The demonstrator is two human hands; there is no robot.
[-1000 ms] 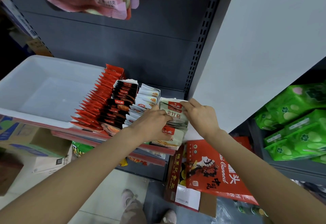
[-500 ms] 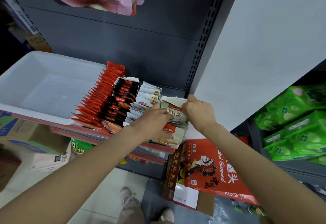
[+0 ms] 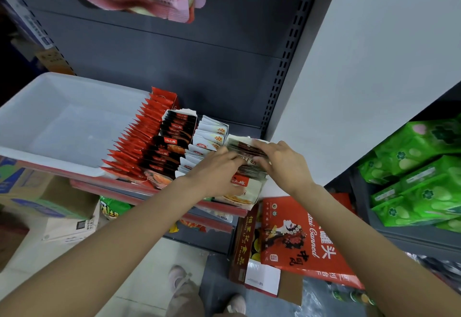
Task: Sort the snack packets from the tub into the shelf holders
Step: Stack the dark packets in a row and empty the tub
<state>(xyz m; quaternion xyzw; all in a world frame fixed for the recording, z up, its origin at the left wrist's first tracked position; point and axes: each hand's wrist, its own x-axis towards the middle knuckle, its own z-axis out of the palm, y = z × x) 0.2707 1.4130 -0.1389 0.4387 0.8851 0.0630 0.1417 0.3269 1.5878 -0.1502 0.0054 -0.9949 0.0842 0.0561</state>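
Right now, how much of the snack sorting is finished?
Nearly all: the white tub looks empty, and the red, black and white rows stand filled. Both hands, left and right, are squaring up the beige packets; only that seems left.

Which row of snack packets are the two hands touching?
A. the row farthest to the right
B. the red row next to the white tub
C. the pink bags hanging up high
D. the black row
A: both the left hand and the right hand are on the cream packets at the right end of the rows, away from the red packets beside the tub.
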